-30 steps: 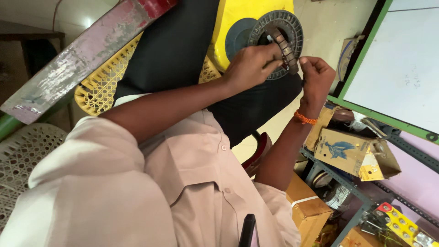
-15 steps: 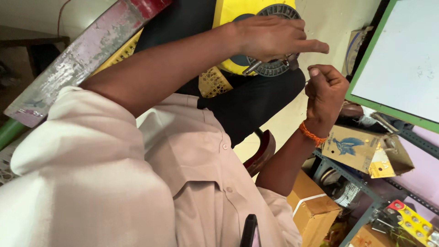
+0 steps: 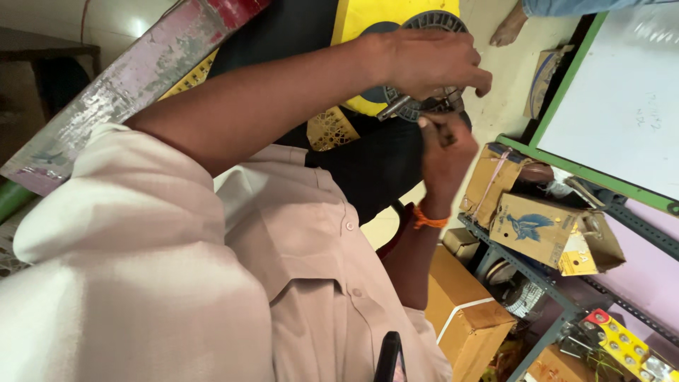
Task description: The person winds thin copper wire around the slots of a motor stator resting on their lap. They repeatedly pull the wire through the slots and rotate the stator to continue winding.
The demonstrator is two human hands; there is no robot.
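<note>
My left hand (image 3: 431, 60) reaches out over a round grey ribbed disc (image 3: 433, 20) set in a yellow panel (image 3: 368, 14). Its fingers are closed around a short silver metal tool (image 3: 391, 110) that sticks out below the palm. My right hand (image 3: 445, 145), with an orange thread (image 3: 428, 218) at the wrist, is raised just under the left hand. Its fingertips pinch a small dark part (image 3: 440, 113) at the disc's lower edge. What lies between the two hands is mostly hidden.
Worn cardboard boxes (image 3: 537, 226) sit on a metal angle rack (image 3: 559, 297) at right, with another box (image 3: 467, 318) below. A green-framed white board (image 3: 622, 99) stands behind them. A painted wooden beam (image 3: 134, 85) crosses the upper left. Another person's bare foot (image 3: 508, 28) shows at top.
My right hand has moved left and up to meet my left hand under the disc. The left hand's fingers have curled down from their stretched pose.
</note>
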